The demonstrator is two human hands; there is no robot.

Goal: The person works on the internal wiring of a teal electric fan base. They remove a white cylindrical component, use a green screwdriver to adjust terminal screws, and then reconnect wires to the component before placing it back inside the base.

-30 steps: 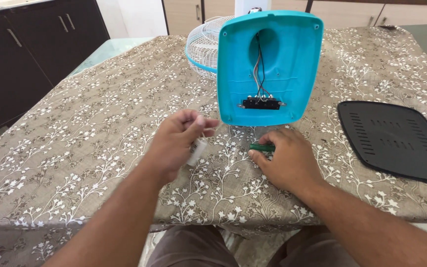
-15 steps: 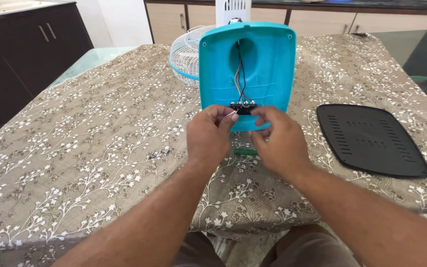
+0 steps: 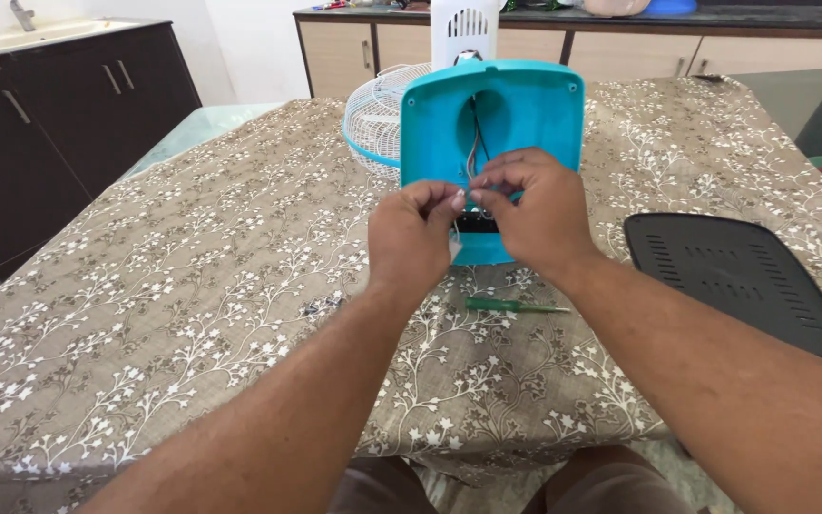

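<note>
A table (image 3: 145, 314) under floral cloth bears a turquoise fan base (image 3: 525, 114), green screwdriver (image 3: 516, 306) and black cover (image 3: 734, 276).

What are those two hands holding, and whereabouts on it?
Both hands, left and right, pinch thin wires near their lower ends, at the turquoise plastic fan base.

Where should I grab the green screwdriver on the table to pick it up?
Probably by its thicker green handle end, from above. The green screwdriver lies flat on the tablecloth, apart from both hands, with open cloth around it, so fingers can pinch across its sides.
</note>
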